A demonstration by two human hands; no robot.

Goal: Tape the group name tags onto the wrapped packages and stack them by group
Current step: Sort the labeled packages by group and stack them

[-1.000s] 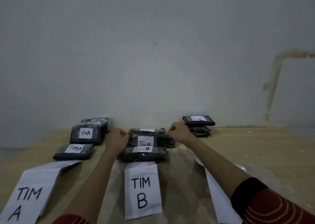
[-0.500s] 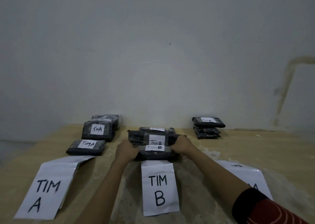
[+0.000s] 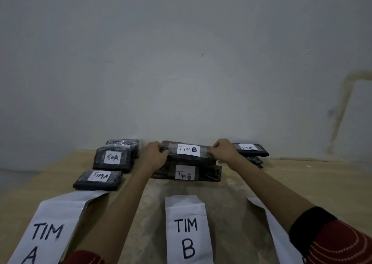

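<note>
Head view: both hands, left (image 3: 154, 155) and right (image 3: 223, 151), curl round the ends of the top TIM B package (image 3: 188, 159), right over a second TIM B package (image 3: 209, 173) on the tabletop (image 3: 302, 179). TIM A packages (image 3: 112, 159) left, TIM C stack (image 3: 251, 149) right.
</note>
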